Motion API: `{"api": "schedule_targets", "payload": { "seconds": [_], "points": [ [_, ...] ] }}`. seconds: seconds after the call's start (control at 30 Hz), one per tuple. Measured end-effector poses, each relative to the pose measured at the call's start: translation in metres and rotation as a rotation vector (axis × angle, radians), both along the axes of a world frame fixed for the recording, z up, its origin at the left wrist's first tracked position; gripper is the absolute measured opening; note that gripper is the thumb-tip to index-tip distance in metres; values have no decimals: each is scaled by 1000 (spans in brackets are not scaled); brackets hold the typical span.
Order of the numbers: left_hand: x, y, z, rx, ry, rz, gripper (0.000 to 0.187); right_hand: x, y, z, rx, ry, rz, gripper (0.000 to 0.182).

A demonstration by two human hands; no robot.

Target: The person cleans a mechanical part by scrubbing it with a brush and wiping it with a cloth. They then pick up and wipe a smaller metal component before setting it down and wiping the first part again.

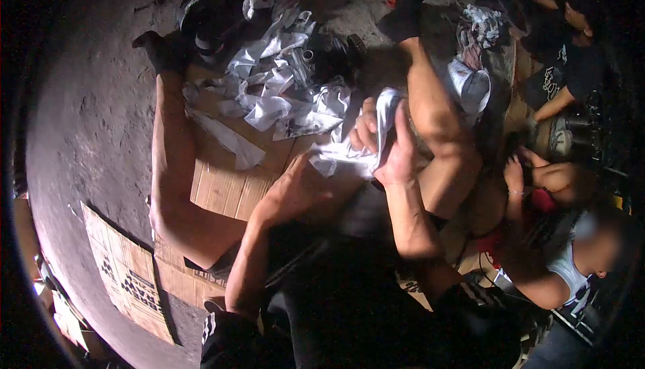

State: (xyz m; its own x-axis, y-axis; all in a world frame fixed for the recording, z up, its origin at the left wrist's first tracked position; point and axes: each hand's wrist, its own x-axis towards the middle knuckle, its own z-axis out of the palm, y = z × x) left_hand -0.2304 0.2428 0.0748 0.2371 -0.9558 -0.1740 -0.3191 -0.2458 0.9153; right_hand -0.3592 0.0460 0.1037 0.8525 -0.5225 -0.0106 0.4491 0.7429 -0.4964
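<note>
A white strip that looks like cloth (pixel 349 156) stretches between my two hands in front of my lap. My right hand (pixel 396 150) is closed round it, and one fold stands up between the thumb and the curled fingers. At the strip's other end, my left hand (pixel 293 187) grips it with fingers partly hidden behind the hand. Just beyond lies a loose heap of similar white pieces (pixel 269 110), some with dark marks, spread between my legs.
Flattened cardboard (pixel 228 184) lies under my legs, and a printed cardboard sheet (pixel 127 271) rests on the concrete floor (pixel 87 120) at left. Two other people sit close on the right, one in a white sleeveless top (pixel 570 268). More crumpled white material (pixel 480 26) lies at upper right.
</note>
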Motion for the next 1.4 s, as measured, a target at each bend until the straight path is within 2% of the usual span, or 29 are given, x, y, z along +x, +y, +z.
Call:
{"api": "schedule_targets", "payload": {
  "seconds": [0.03,0.07,0.1,0.13,0.2,0.23,0.27,0.33,0.37,0.4,0.43,0.47,0.5,0.53,0.6,0.63,0.67,0.7,0.73,0.77,0.83,0.87,0.93,1.0,1.07,1.17,1.27,1.33,1.4],
  "points": [
    [-9,-10,1,1,5,5,63,5,7,6,10,226,-91,47],
    [-14,-22,2,-64,413,159,53,12,17,13,19,451,-182,46],
    [-15,-32,2,-133,818,313,44,21,26,20,-37,527,-217,44],
    [-15,-39,5,-136,816,316,44,23,29,10,-309,655,-219,38],
    [-11,-52,11,11,1261,462,38,30,34,0,-1003,711,-398,32],
    [-6,-52,-5,130,1055,403,37,28,37,1,-1129,784,-284,32],
    [-6,-55,-15,128,1057,409,37,24,30,3,-1465,781,-246,34],
    [-8,-63,-23,22,874,483,35,18,22,-19,-1283,856,-141,37],
    [-10,-73,-24,-43,1451,507,42,13,20,-29,-1285,856,-136,37],
    [-3,-77,-12,-49,1454,514,42,8,15,-38,-1469,856,-181,38],
    [5,-78,8,87,1364,461,47,2,11,-47,-1650,850,-226,39],
    [12,-80,17,223,1272,406,51,-10,4,-60,-1650,846,-215,39],
    [24,-81,5,206,1140,193,63,-25,-6,-72,-1574,846,-127,40],
    [27,-83,4,204,1142,198,63,-36,-18,-77,-1501,844,-47,41],
    [33,-88,4,274,851,197,66,-39,-44,-71,-1661,885,-62,41],
    [48,-94,8,106,777,95,65,-17,-46,-31,-1512,887,-109,38],
    [59,-93,17,83,567,202,59,-22,-68,-52,-1556,949,-206,37],
    [71,-93,9,-7,417,317,53,-13,-82,-34,-1575,1007,-303,37],
    [82,-97,2,-95,265,433,47,-3,-97,-6,-1470,1148,-196,36],
    [89,-106,-1,-97,268,443,47,-2,-124,-21,-1283,1208,-173,38],
    [100,-124,-7,-181,86,608,34,30,-146,-23,-1603,1117,-449,39],
    [105,-134,-12,-321,-260,550,32,46,-158,-33,-1712,1096,-563,42],
    [105,-147,-13,-358,-572,465,31,88,-164,-33,-1576,1135,-304,45],
    [106,-157,-20,-299,-556,427,29,127,-151,-18,-1667,1407,2,50],
    [110,-163,-29,-235,-541,392,27,150,-150,-17,-1869,1459,263,46],
    [113,-164,-39,-337,-573,396,21,161,-159,-32,-2005,1377,395,40],
    [114,-165,-44,-313,-640,386,17,168,-155,-40,-2177,1368,375,36],
    [113,-167,-46,-295,-651,386,16,172,-153,-51,-2188,1440,316,30],
    [112,-168,-45,-276,-668,383,15,178,-152,-61,-2370,1595,284,26]
  ]
}}
